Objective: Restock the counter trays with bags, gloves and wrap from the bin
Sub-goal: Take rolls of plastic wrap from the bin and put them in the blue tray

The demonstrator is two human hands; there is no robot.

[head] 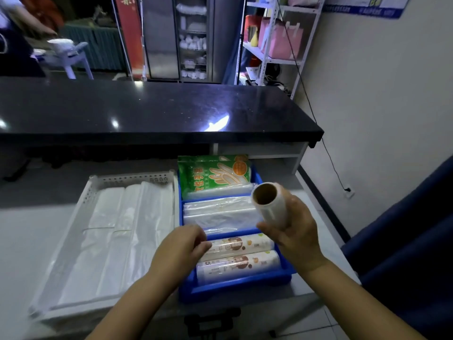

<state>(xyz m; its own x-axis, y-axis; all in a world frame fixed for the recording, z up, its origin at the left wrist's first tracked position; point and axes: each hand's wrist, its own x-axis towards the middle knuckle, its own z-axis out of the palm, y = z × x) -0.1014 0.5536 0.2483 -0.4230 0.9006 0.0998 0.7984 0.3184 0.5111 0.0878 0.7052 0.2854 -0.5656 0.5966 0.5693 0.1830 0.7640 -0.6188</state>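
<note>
My right hand [291, 231] is wrapped around a roll of clear wrap [274, 209], fingers and thumb curled round its lower half, its cardboard core opening tilted up and away from me. It hangs above the right edge of the blue tray [232, 283]. Just below my grip, in the tray's nearest compartment, lie two printed rolls [240, 244] side by side. My left hand [186, 244] curls its fingers onto the left end of the farther one; I cannot tell whether it pinches it. Beyond my hands sit clear bags [220, 212], then a green glove pack [215, 174]. Left of my left hand, the white tray [132, 179] holds white bags [117, 229].
</note>
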